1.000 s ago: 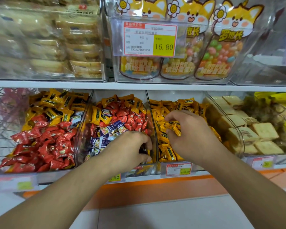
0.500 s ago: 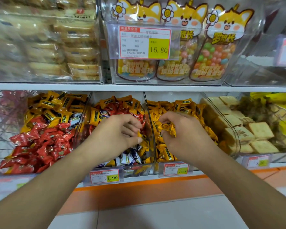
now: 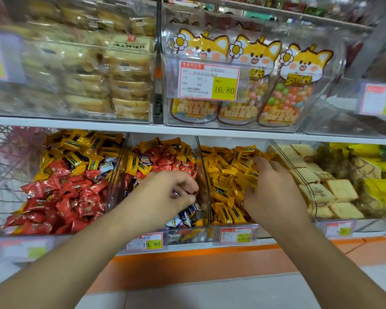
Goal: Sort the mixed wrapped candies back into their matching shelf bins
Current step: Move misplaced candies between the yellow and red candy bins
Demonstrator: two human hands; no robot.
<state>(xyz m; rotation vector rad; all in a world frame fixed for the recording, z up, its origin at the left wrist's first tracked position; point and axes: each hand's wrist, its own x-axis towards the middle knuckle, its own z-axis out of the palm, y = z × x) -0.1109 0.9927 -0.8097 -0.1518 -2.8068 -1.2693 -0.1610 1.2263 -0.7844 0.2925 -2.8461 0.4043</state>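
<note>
Seen from a head-worn camera, two bare forearms reach into clear plastic bins on the lower shelf of a shop; the left hand is over the middle bin, fingers curled, pinching something small with a purple edge between thumb and fingertips; what it is exactly is too blurred to tell. Below and behind that hand lie mixed wrapped candies, red, yellow and blue-white together. The right hand is in the next bin to the right, the yellow bin, fingers spread fairly straight and pressed down among yellow candies; whether it holds one I cannot tell. The two hands are near each other, parted by the clear wall between the bins. Further left, the left bin holds red candies in front and yellow ones behind. A price tag reading 19.90 hangs on the middle bin's front; pale biscuits fill the bin at right.
</note>
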